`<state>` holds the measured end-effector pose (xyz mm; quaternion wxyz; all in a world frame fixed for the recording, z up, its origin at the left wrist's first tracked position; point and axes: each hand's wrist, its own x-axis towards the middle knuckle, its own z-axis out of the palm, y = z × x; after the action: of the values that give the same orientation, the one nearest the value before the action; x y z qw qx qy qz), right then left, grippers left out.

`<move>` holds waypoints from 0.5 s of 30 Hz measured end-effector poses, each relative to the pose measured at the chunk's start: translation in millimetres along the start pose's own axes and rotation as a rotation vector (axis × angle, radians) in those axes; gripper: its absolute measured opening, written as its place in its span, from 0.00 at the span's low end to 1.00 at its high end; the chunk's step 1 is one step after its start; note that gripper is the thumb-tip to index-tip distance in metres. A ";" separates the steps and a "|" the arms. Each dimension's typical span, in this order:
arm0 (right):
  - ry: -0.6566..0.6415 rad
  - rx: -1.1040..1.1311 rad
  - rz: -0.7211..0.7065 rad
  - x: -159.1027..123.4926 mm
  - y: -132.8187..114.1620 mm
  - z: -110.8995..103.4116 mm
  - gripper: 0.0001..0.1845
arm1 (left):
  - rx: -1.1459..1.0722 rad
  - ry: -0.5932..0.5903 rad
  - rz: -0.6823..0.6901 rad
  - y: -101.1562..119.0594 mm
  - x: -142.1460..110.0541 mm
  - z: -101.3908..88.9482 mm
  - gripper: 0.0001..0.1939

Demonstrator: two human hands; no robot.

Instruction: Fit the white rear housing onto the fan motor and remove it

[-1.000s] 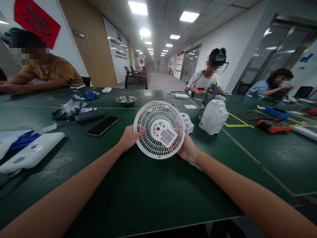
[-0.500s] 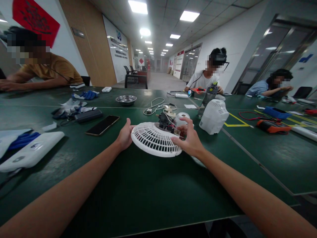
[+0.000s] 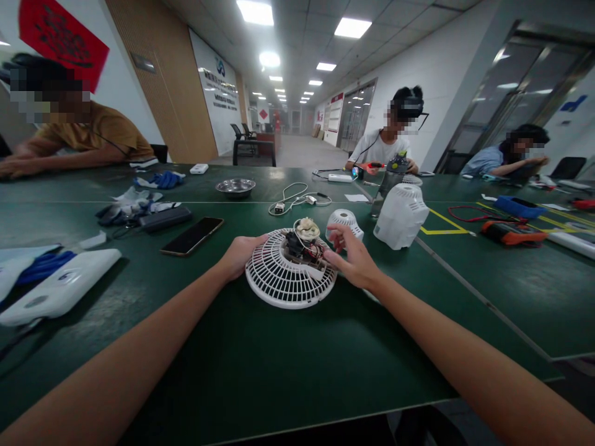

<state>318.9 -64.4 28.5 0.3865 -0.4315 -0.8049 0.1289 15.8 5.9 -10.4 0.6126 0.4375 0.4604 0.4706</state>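
A round white fan grille (image 3: 279, 282) lies before me, tilted slightly, with a dark motor (image 3: 294, 246) and coiled pale wiring (image 3: 307, 229) at its centre. My left hand (image 3: 242, 255) grips its left rim, thumb on top and fingers hidden beneath. At the right rim is my right hand (image 3: 352, 257), its fingers raised and apart. Its thumb is close to the motor's wires; whether it touches the grille I cannot tell. Just behind that hand stands a small white vented cover (image 3: 344, 222), partly hidden by the fingers.
A white fan housing (image 3: 402, 217) and a clear bottle (image 3: 387, 186) stand to the right. Behind the grille lies a white cable (image 3: 292, 199), with a metal bowl (image 3: 235, 188) farther back. A phone (image 3: 193, 235) is on the left. Co-workers sit around the green table (image 3: 279, 365).
The grille has turned and come down flatter, so its motor and wiring show more. My left thumb has moved onto the rim. My right fingers have loosened from the grille's edge.
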 end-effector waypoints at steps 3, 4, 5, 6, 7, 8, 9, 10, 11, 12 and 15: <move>0.212 -0.098 0.033 4.7 17.8 -6.1 0.27 | 0.018 -0.005 0.048 -2.2 0.7 -0.4 0.10; 0.262 -0.153 0.055 6.4 25.4 -8.2 0.28 | 0.029 0.001 0.061 -2.7 1.1 -0.6 0.09; 0.294 -0.206 0.083 7.9 33.4 -10.1 0.30 | 0.042 0.010 0.072 -3.1 1.6 -0.7 0.10; 0.312 -0.252 0.118 9.2 41.5 -11.7 0.31 | 0.056 0.021 0.083 -3.4 2.2 -0.9 0.10; 0.315 -0.287 0.156 10.3 49.5 -12.8 0.34 | 0.069 0.033 0.094 -3.5 2.7 -1.1 0.11; 0.305 -0.313 0.194 11.1 57.1 -13.5 0.36 | 0.080 0.042 0.104 -3.5 3.2 -1.2 0.12; 0.282 -0.329 0.228 11.6 64.0 -13.7 0.39 | 0.087 0.047 0.111 -3.3 3.5 -1.4 0.12; 0.252 -0.336 0.256 12.0 69.9 -13.6 0.41 | 0.091 0.049 0.116 -3.0 3.8 -1.4 0.12; 0.222 -0.336 0.279 12.2 74.7 -13.3 0.42 | 0.095 0.048 0.115 -2.7 3.8 -1.5 0.12; 0.198 -0.331 0.301 12.4 78.4 -12.9 0.44 | 0.100 0.048 0.113 -2.5 3.8 -1.5 0.12; 0.171 -0.300 0.384 13.0 83.4 -12.5 0.46 | 0.120 0.047 0.105 -2.0 3.3 -1.4 0.13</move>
<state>373.4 -6.0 -1.6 0.3531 -0.6383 -0.6828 0.0420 15.3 8.9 -13.1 0.5487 0.4859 0.4782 0.4838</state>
